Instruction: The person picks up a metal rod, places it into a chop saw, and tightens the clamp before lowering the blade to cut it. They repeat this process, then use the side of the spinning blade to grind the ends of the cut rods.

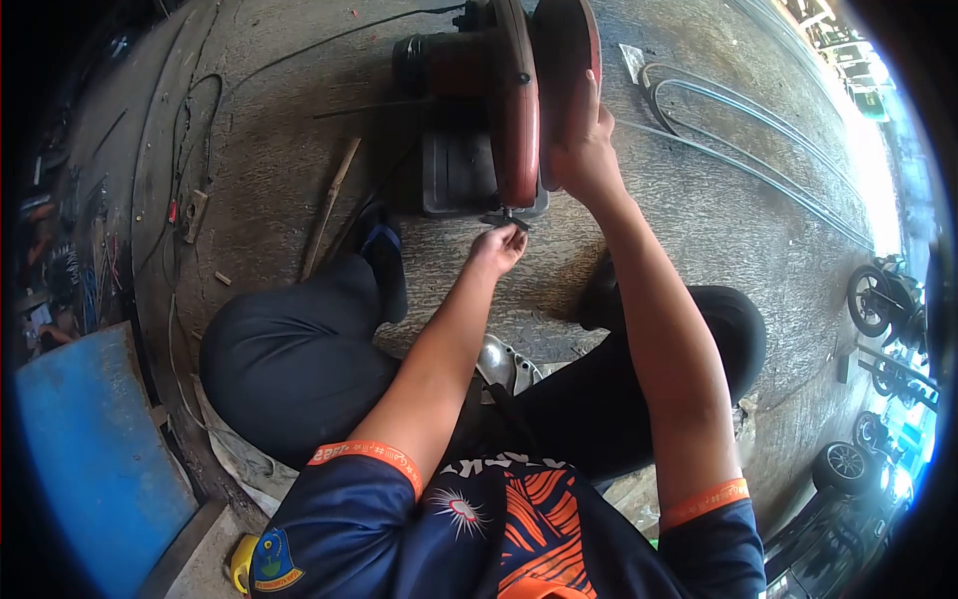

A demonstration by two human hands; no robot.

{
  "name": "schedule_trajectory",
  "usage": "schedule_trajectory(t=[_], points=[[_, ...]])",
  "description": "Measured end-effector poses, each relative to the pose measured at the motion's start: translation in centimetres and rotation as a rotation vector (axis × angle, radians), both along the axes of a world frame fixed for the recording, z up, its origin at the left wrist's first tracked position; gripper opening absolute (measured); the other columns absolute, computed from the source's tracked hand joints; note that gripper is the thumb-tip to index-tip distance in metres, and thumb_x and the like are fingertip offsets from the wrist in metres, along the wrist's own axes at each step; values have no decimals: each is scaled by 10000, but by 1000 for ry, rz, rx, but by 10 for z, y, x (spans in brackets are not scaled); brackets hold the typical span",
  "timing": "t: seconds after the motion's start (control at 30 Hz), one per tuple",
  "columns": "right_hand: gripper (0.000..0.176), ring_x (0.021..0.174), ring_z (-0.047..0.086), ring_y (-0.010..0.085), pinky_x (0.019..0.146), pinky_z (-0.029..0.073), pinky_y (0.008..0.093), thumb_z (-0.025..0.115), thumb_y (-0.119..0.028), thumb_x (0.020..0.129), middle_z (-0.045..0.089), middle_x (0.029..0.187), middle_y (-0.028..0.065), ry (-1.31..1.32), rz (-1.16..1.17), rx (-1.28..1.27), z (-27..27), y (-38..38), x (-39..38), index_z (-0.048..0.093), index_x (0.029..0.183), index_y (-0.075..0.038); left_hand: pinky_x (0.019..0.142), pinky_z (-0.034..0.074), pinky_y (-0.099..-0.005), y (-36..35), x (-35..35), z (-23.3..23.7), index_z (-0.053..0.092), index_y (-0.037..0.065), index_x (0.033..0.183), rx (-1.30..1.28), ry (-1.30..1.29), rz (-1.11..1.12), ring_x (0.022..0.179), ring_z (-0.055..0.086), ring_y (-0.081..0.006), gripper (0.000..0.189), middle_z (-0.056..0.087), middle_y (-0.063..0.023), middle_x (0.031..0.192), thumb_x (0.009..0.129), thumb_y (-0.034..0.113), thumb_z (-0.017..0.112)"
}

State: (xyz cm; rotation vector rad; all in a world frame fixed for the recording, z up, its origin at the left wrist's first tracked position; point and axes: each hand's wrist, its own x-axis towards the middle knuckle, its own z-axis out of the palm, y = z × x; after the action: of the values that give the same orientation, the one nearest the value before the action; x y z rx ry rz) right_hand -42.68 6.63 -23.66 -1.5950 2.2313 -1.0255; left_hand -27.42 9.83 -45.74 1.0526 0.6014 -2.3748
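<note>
A red cut-off saw (pixel 518 140) with a dark base stands on the floor in front of me. Its large round red-brown disc-shaped part (pixel 567 60) is on the right side. My right hand (pixel 587 155) grips the lower edge of that part, one finger stretched upward along it; the other fingers are partly hidden. Below the lower end of the red arm, my left hand (pixel 502 247) pinches a small dark handle (pixel 507 221) between its fingers. A silvery metal casing (pixel 497 361) lies between my legs.
A wooden stick (pixel 331 205) and a small wood block (pixel 197 217) lie to the left, near a loose cable (pixel 172 190). Long bent metal rods (pixel 758 160) stretch out at right. A blue panel (pixel 100 449) is at lower left. Motorcycles (pixel 888 299) and a dark car (pixel 838 529) stand farther right.
</note>
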Motion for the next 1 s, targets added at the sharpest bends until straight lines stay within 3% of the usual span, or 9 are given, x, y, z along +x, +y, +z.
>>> schedule_trajectory(t=[0.1,0.27,0.33,0.57,0.7,0.83,0.9,0.97,1.0], points=[[930,976,541,571,884,502,512,514,-18,727,311,1248,447,52,34,-74,-8,-1,-3,21,1503,-154,736,395,-311,19,-9,-2,572,231,920,-265,-380,-96,798,546,-75,160,553,76,790,857,104,648],[925,963,550,566,860,514,509,514,-20,731,314,1247,443,65,24,-52,-7,-2,-2,24,1504,-154,655,442,-306,7,-3,-7,588,140,875,-167,-176,109,719,553,-99,172,597,29,822,799,22,686],[921,963,551,565,852,518,509,518,-24,735,316,1246,441,63,23,-60,-6,-2,-2,28,1504,-154,628,491,-267,3,0,-5,590,97,857,-606,-530,-96,744,609,-122,208,642,-26,848,756,-26,724],[918,982,545,562,856,516,502,532,-34,744,318,1249,438,52,-9,-48,-7,0,0,31,1504,-154,787,481,-336,10,-22,38,509,17,970,-733,-1208,-248,860,595,-191,439,616,-90,965,645,-34,799],[939,1016,530,560,870,511,500,558,-46,734,332,1264,420,47,16,-49,-6,-1,-1,29,1503,-148,804,477,-333,11,-20,15,480,7,1026,-764,-1190,-231,900,589,-193,494,599,-111,1019,645,-46,790],[893,986,577,480,841,527,471,569,-65,778,383,1281,342,165,41,27,13,5,1,41,1497,-102,631,475,-293,8,-6,-6,505,72,1008,-681,-753,-46,738,612,-157,347,617,-71,892,750,17,731],[748,869,620,364,785,535,441,529,-91,844,512,1191,245,-639,-296,-250,5,12,2,118,1465,-27,492,400,-228,11,-3,17,553,136,928,-515,-627,-9,582,586,-103,120,612,-10,782,864,73,632],[498,741,609,268,728,531,402,466,-123,900,613,985,180,-869,-632,-466,-47,18,-2,346,1353,44,502,404,-233,11,-3,21,563,136,911,-463,-621,1,596,593,-110,101,612,-5,791,867,74,629],[359,748,638,315,748,521,402,481,-150,873,651,862,204,-712,-770,-56,-97,34,-18,536,1156,64,511,408,-238,10,-2,22,573,136,894,-417,-615,9,610,599,-117,84,613,-1,800,870,74,626]])
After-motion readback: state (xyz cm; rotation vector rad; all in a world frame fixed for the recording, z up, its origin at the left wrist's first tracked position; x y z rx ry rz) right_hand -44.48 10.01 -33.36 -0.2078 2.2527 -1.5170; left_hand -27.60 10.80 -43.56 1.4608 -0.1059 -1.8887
